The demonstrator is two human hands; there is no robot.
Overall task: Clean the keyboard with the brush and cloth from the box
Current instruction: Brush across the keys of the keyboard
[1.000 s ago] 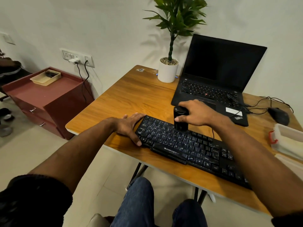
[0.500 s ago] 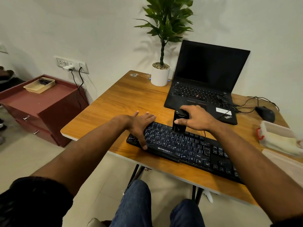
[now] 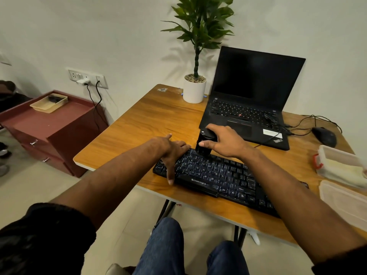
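A black keyboard [image 3: 220,177] with lit keys lies slanted along the front of the wooden table [image 3: 158,120]. My right hand [image 3: 224,142] grips a black brush [image 3: 204,143] from above and holds it upright, bristles down on the keyboard's upper left rows. My left hand [image 3: 171,153] rests flat on the keyboard's left end, fingers straight and spread, thumb reaching its near edge. At the right edge stands a clear plastic box [image 3: 341,165] with a red clasp and a pale cloth [image 3: 347,172] inside. Its lid [image 3: 345,203] lies in front of it.
An open black laptop [image 3: 250,100] stands behind the keyboard, a white potted plant [image 3: 194,88] to its left, a black mouse [image 3: 324,135] with cables to its right. A dark red cabinet [image 3: 49,128] with a beige tray stands left of the table, below a wall socket.
The brush in my right hand has shifted a little left along the keyboard's upper rows. My left hand slid further onto the left keys. The camera has pulled back and turned.
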